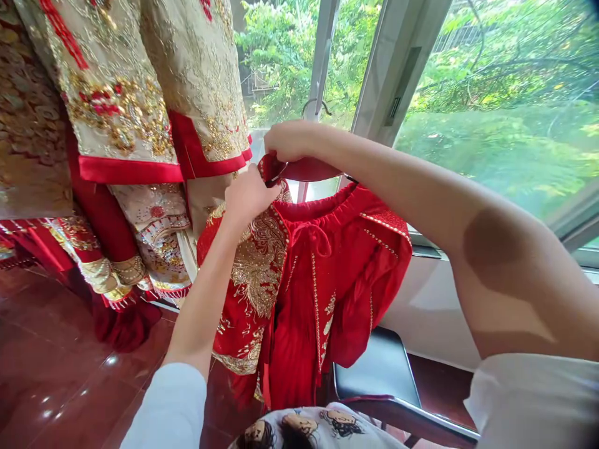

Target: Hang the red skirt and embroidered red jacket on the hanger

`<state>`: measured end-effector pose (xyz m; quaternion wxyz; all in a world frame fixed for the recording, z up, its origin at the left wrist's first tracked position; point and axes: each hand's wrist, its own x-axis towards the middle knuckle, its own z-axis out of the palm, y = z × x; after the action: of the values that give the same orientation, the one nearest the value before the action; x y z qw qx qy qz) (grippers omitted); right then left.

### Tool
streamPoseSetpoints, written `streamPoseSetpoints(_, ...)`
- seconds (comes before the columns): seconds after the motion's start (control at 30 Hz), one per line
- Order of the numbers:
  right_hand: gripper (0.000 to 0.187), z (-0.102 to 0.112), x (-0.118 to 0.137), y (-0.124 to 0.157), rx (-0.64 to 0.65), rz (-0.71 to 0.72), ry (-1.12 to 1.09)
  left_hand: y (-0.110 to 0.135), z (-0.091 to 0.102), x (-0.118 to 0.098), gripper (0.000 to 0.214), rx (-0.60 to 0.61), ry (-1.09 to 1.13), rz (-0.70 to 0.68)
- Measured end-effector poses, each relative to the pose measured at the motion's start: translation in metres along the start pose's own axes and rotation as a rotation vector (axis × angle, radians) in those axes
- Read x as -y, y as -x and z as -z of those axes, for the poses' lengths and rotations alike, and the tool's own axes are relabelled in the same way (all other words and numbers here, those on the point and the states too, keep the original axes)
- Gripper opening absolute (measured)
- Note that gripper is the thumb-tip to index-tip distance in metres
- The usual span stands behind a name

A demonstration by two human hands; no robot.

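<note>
Pale metal window frames (402, 75) stand beyond the fingers in the head view, with green foliage (505, 81) outside the glass. Well left of the fingers hang cream, gold-beaded robes with red hem bands (112, 118); below these lies a glossy dark-red tiled floor (51, 355). Down and to the right of the fingers stands a black-seated chair (381, 368).

The left hand (250, 196) has its fingers curled — clamped, it seems, on one end of a dark-red curved hanger (313, 169). The right hand (284, 140) reaches across, just beyond the left, fingers bent over that same end; its fingertips are hidden, so whether they clamp cannot be told. Below and right of the fingers hangs a red gathered skirt with a tied drawstring waist (299, 337); a red, gold-embroidered jacket-like garment (257, 280) hangs directly below them.

The step in hand appears to be settling cloth at the hanger's end. A next move would call for one hand steadying the hanger — the other easing the fabric without snagging its beading.
</note>
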<state>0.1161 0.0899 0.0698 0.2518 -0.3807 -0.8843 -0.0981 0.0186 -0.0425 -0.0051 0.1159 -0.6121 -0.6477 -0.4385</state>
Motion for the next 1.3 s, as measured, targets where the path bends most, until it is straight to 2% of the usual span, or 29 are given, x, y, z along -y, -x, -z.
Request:
streamPoseSetpoints(0.07,0.026,0.015,0.012,0.005,0.170,0.034,0.193,-0.028,-0.010,0.003,0.041,0.174,-0.019,0.028)
streamPoseSetpoints(0.1,0.025,0.022,0.016,0.007,0.209,0.061,0.258,-0.038,-0.016,0.006,0.036,0.226,-0.010,0.019)
streamPoseSetpoints(0.2,0.025,0.043,0.022,0.017,0.230,0.147,0.176,-0.049,-0.030,0.019,0.022,0.230,0.038,-0.044)
streamPoseSetpoints(0.27,0.031,0.057,0.024,0.030,0.202,0.202,0.008,-0.049,-0.035,0.026,0.017,0.234,0.059,-0.101)
streamPoseSetpoints(0.33,0.028,0.066,0.026,0.052,0.050,0.173,-0.086,-0.048,-0.038,0.032,0.016,0.279,0.117,-0.147)
streamPoseSetpoints(0.4,0.023,0.059,0.027,0.082,-0.144,0.017,-0.064,-0.048,-0.039,0.034,0.016,0.316,0.184,-0.162)
streamPoseSetpoints(0.43,0.022,0.048,0.027,0.098,-0.206,-0.092,-0.031,-0.048,-0.039,0.034,0.016,0.317,0.194,-0.153)
streamPoseSetpoints(0.53,0.027,-0.002,0.024,0.135,-0.244,-0.408,0.034,-0.046,-0.037,0.029,0.014,0.289,0.142,-0.124)
streamPoseSetpoints(0.63,0.033,-0.049,0.022,0.144,-0.328,-0.585,-0.052,-0.043,-0.033,0.023,0.013,0.265,0.101,-0.111)
streamPoseSetpoints(0.73,0.034,-0.072,0.030,0.131,-0.480,-0.645,-0.164,-0.040,-0.031,0.020,0.012,0.250,0.081,-0.109)
streamPoseSetpoints(0.8,0.037,-0.078,0.039,0.121,-0.502,-0.690,-0.234,-0.039,-0.030,0.019,0.012,0.235,0.067,-0.106)
streamPoseSetpoints(0.9,0.036,-0.081,0.047,0.114,-0.469,-0.763,-0.318,-0.037,-0.027,0.017,0.012,0.220,0.055,-0.090)
streamPoseSetpoints(1.0,0.033,-0.077,0.039,0.122,-0.492,-0.814,-0.361,-0.036,-0.026,0.017,0.014,0.211,0.038,-0.077)
streamPoseSetpoints(1.1,0.037,-0.064,0.018,0.136,-0.636,-0.849,-0.365,-0.038,-0.028,0.022,0.016,0.182,0.018,-0.081)
streamPoseSetpoints(1.2,0.030,-0.050,-0.004,0.144,-0.824,-0.741,-0.298,-0.039,-0.031,0.028,0.019,0.206,0.007,-0.113)
streamPoseSetpoints(1.3,0.028,-0.045,-0.017,0.144,-0.892,-0.652,-0.267,-0.037,-0.031,0.025,0.035,0.199,0.038,-0.230)
